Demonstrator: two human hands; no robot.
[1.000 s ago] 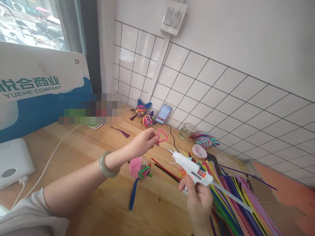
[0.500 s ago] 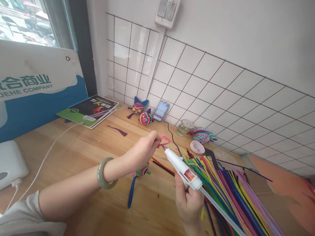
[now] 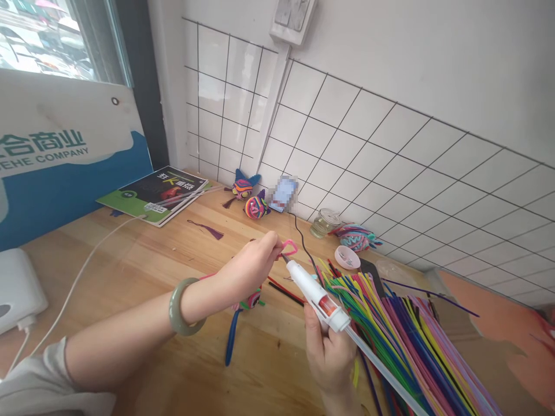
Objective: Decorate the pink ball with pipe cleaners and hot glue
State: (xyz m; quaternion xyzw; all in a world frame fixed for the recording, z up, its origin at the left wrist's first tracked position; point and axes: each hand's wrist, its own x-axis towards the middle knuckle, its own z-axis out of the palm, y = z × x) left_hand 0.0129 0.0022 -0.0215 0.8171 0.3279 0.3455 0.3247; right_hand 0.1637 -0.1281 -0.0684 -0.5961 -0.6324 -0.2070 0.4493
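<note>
A pink pipe cleaner [image 3: 291, 245] bent into a loop is pinched between the fingertips of my left hand [image 3: 260, 257]. My right hand [image 3: 327, 346] grips a white glue gun [image 3: 309, 284], its nozzle pointing up and left at the pinched end of the loop, close to my left fingertips. A long translucent glue stick [image 3: 385, 370] sticks out of the gun's back. Partly hidden behind my left forearm, a multicoloured fish figure [image 3: 250, 300] with a blue tail [image 3: 232, 341] lies on the wooden table [image 3: 195, 370].
Many coloured pipe cleaners [image 3: 403, 335] spread at the right. Along the wall stand two figures [image 3: 255, 207], a phone [image 3: 284, 193], a glass jar [image 3: 324, 222], a pink dish [image 3: 347, 257] and another fish [image 3: 355, 237]. A booklet [image 3: 160, 193] and purple tassel [image 3: 210, 230] lie left.
The glue gun and my right hand have shifted slightly left, its nozzle now nearer my left fingertips. The pink loop has tilted a little. The view has moved slightly.
</note>
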